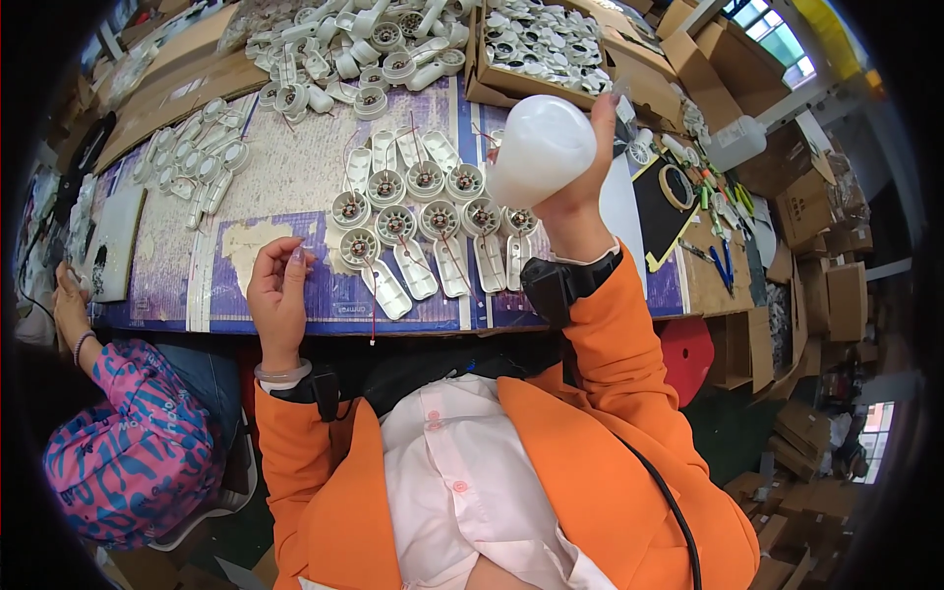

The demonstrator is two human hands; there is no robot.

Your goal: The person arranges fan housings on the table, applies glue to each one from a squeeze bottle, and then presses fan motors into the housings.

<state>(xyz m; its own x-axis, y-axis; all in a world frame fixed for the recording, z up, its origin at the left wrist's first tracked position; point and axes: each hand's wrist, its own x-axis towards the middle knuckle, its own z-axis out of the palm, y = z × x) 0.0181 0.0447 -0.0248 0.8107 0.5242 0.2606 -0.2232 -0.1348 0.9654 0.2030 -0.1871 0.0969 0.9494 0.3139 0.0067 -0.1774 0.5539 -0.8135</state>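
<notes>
My right hand (578,192) is raised over the right part of the table, its fingers wrapped around a translucent white plastic bottle (544,147). The bottle is tilted, its rounded base toward me. Near the front edge my left hand (279,295) has its fingers loosely curled in, thumb against them, and nothing shows in it. Between the hands lie rows of white plastic fan housings (438,218), with round slotted heads and hollow handles. Small motor parts sit in the heads, and thin red wires trail from several. The left hand is nearest the front-left housing (385,285).
More white housings (369,49) are heaped at the back, others (202,157) at the left. A cardboard box (492,79) holds small white parts. Tape (677,187), blue-handled pliers (723,264) and another bottle (737,141) lie at the right. A co-worker (138,442) sits at the left.
</notes>
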